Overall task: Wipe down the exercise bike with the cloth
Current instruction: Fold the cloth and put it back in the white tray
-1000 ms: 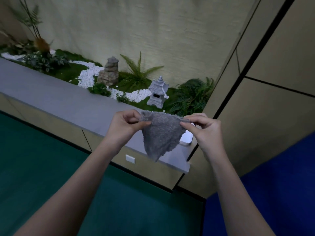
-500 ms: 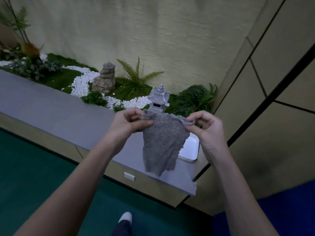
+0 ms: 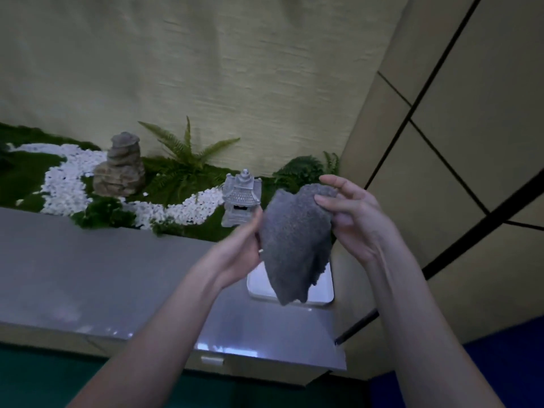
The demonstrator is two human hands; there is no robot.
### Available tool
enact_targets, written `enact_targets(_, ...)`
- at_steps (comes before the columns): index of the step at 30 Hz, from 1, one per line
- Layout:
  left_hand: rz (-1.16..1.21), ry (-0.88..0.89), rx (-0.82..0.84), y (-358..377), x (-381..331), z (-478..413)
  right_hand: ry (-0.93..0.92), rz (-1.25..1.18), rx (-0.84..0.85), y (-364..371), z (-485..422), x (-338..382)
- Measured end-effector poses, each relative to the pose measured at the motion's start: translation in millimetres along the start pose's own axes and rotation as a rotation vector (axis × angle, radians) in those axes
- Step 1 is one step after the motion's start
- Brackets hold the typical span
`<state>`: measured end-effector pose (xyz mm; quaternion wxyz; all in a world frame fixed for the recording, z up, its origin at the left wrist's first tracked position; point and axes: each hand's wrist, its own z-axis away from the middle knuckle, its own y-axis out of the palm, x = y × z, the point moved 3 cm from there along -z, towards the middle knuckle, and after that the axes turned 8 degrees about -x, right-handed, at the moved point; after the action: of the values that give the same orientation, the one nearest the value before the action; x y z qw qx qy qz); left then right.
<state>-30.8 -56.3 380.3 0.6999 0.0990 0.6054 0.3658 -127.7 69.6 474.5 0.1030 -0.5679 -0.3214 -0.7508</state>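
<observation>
A person stands at a grey ledge (image 3: pixel 88 275), no exercise bike in sight. The grey cloth (image 3: pixel 294 245) hangs lengthwise between both hands (over a white tray (image 3: pixel 322 293)), the right hand (image 3: pixel 356 219) pinching its top, fingers otherwise spread; the left hand (image 3: pixel 241 248) grips its side edge.

Stone lantern (image 3: pixel 241 201) beside white pebbles (image 3: pixel 188 209) — perhaps a tray (image 3: pixel 322 294) nearer.

Indoor lobby — pebble garden (image 3: pixel 67 184), stone lantern (image 3: pixel 241 201)
</observation>
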Motion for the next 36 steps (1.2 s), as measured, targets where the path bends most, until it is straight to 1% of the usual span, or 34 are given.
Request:
enact_targets(2,-0.061,-0.013,-0.032,-6,16,-12,0.013,0.000,-0.092,-5,-13,-2)
enact_targets(4,-0.141,0.029,-0.040,-8,23,-23,0.001,-0.003,-0.202,-16,-27,-2)
enact_targets(7,-0.258,0.080,-0.080,-6,22,-37,-0.025,-0.073,-0.369,-37,-46,-1)
enact_targets(9,-0.312,0.112,-0.129,-2,20,-45,-0.050,-0.104,-0.439,-50,-58,-5)
enact_targets(10,-0.316,0.130,-0.144,0,18,-49,-0.062,-0.113,-0.458,-55,-63,-9)
enact_targets(12,-0.238,0.141,-0.141,4,14,-58,-0.042,-0.138,-0.480,-62,-75,-22)
enact_targets(14,-0.135,0.121,-0.118,8,7,-67,0.079,-0.164,-0.455,-67,-86,-44)
enact_targets(17,-0.068,0.101,-0.115,7,-3,-80,0.353,-0.041,-0.311,-70,-91,-82)
enact_targets(18,-0.060,0.096,-0.127,6,-6,-85,0.413,-0.014,-0.287,-71,-91,-94)
enact_targets(20,-0.052,0.099,-0.160,3,-11,-95,0.460,-0.013,-0.259,-75,-95,-114)
enact_targets(22,-0.045,0.106,-0.184,1,-14,-105,0.450,-0.041,-0.208,-74,-103,-124)
enact_targets(25,-0.053,0.114,-0.182,1,-19,-122,0.361,-0.112,-0.131,-72,-120,-120)
enact_targets(27,-0.073,0.124,-0.164,3,-22,-133,0.311,-0.066,-0.110,-75,-131,-115)
enact_targets(29,-0.084,0.146,-0.130,6,-25,-144,0.291,0.040,-0.126,-82,-140,-113)
enact_targets(30,-0.091,0.155,-0.110,9,-27,-149,0.283,0.045,-0.132,-85,-144,-114)
enact_targets(33,-0.113,0.171,-0.088,15,-27,-162,0.219,-0.105,-0.127,-94,-153,-106)
enact_targets(36,-0.102,0.145,-0.080,19,-23,-171,0.198,-0.277,-0.100,-100,-163,-95)
